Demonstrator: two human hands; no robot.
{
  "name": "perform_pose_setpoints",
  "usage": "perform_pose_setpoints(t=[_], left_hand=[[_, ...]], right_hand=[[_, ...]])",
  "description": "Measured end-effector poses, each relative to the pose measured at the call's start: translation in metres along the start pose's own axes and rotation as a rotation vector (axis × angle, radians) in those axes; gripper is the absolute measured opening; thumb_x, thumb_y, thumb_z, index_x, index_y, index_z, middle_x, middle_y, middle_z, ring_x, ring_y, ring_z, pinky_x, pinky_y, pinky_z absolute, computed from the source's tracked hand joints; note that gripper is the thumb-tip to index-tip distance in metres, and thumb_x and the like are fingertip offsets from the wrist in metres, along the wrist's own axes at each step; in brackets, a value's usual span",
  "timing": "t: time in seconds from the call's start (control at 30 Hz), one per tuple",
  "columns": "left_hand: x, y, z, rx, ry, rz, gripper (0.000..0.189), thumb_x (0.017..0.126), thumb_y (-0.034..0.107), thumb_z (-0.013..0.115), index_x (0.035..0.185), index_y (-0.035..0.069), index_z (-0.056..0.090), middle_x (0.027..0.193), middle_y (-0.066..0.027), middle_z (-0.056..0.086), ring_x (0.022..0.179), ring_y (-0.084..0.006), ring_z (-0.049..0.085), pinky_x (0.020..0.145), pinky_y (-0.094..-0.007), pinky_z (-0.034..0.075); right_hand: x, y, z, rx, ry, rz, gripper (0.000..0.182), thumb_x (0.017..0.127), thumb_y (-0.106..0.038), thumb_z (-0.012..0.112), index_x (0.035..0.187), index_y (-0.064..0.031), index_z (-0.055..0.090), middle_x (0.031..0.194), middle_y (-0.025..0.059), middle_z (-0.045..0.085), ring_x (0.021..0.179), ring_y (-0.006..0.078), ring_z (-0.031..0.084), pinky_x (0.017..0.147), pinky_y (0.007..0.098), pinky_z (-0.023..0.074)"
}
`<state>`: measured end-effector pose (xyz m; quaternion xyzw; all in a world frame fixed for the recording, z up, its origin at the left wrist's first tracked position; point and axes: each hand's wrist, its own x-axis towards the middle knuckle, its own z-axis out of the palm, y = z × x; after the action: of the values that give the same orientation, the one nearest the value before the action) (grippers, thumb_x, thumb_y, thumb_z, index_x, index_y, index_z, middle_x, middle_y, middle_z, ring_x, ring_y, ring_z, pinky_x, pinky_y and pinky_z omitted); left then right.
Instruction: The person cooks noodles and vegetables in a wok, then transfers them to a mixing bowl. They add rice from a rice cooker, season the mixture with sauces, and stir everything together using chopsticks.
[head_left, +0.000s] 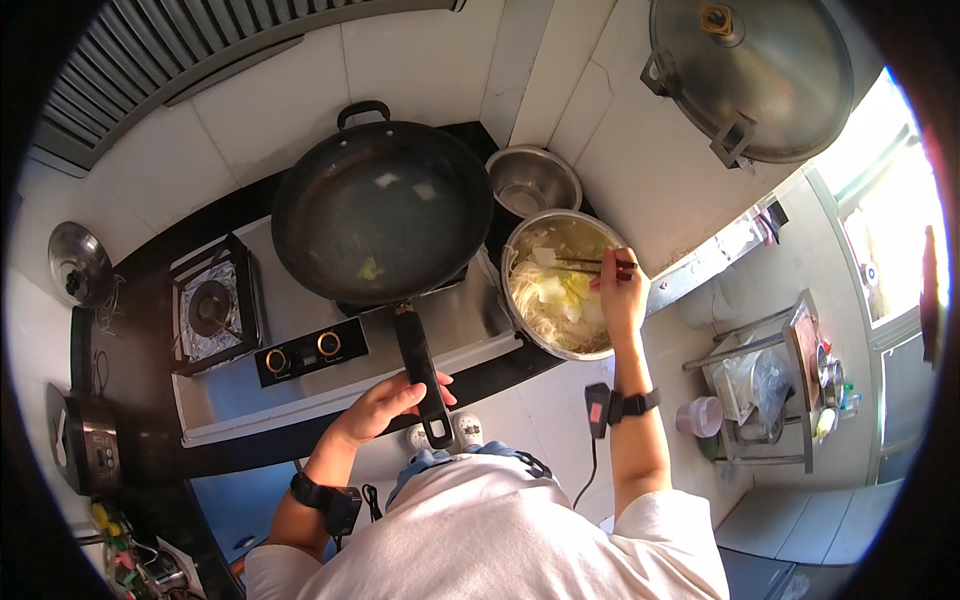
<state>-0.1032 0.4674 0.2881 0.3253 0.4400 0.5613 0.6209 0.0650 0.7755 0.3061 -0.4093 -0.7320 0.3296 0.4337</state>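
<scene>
My left hand is around the black handle of a large dark wok. Its thumb lies on the near side, and fingertips show past the far edge. A few pale pieces and a yellow-green leaf scrap lie in the wok. To the right, my right hand grips a pair of dark chopsticks. Their tips reach into a metal pot of broth with white noodles and pale cabbage pieces. Whether the tips pinch anything is hard to see.
A smaller steel bowl stands behind the pot, against the wall. Left of the wok is a second burner lined with foil, with control knobs in front. A large lid hangs upper right. A rice cooker sits far left.
</scene>
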Motion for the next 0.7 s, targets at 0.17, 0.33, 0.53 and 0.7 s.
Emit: perform_pose_setpoints(t=[0.17, 0.33, 0.53, 0.7], left_hand=[[0.0, 0.0, -0.001, 0.05, 0.0, 0.006, 0.045, 0.092, 0.035, 0.042, 0.122, 0.001, 0.045, 0.108, -0.0129, 0.057, 0.102, -0.0215, 0.055, 0.085, -0.0341, 0.044], [0.0, 0.001, -0.001, 0.058, 0.002, 0.01, 0.044, 0.092, 0.036, 0.042, 0.121, 0.002, 0.046, 0.108, -0.0127, 0.057, 0.102, -0.0206, 0.055, 0.085, -0.0338, 0.043], [0.0, -0.002, -0.002, 0.079, 0.021, 0.021, 0.044, 0.092, 0.036, 0.042, 0.12, 0.003, 0.047, 0.107, -0.0134, 0.057, 0.099, -0.0202, 0.056, 0.084, -0.0334, 0.043], [0.0, 0.001, -0.001, 0.082, 0.004, 0.031, 0.044, 0.092, 0.036, 0.042, 0.12, 0.003, 0.047, 0.107, -0.0141, 0.057, 0.099, -0.0205, 0.056, 0.084, -0.0334, 0.044]], right_hand=[[-0.028, -0.035, 0.032, 0.282, -0.108, 0.025, 0.013, 0.086, -0.01, 0.056, 0.078, -0.0004, 0.053, 0.063, 0.0084, 0.057, 0.049, 0.0099, 0.057, 0.046, 0.0225, 0.0449], [-0.008, 0.03, 0.05, -0.084, -0.107, -0.171, 0.011, 0.082, -0.012, 0.059, 0.078, -0.0028, 0.054, 0.076, 0.0144, 0.061, 0.061, 0.0262, 0.062, 0.055, 0.0318, 0.0485], [0.003, -0.006, 0.01, -0.214, -0.083, -0.134, 0.012, 0.085, -0.011, 0.056, 0.079, -0.0014, 0.055, 0.062, 0.0104, 0.059, 0.051, 0.0167, 0.059, 0.05, 0.0271, 0.0475], [-0.016, -0.035, 0.032, 0.262, -0.117, -0.018, 0.01, 0.086, -0.009, 0.056, 0.081, -0.0005, 0.054, 0.058, 0.0046, 0.055, 0.05, 0.0091, 0.056, 0.045, 0.0221, 0.0448]])
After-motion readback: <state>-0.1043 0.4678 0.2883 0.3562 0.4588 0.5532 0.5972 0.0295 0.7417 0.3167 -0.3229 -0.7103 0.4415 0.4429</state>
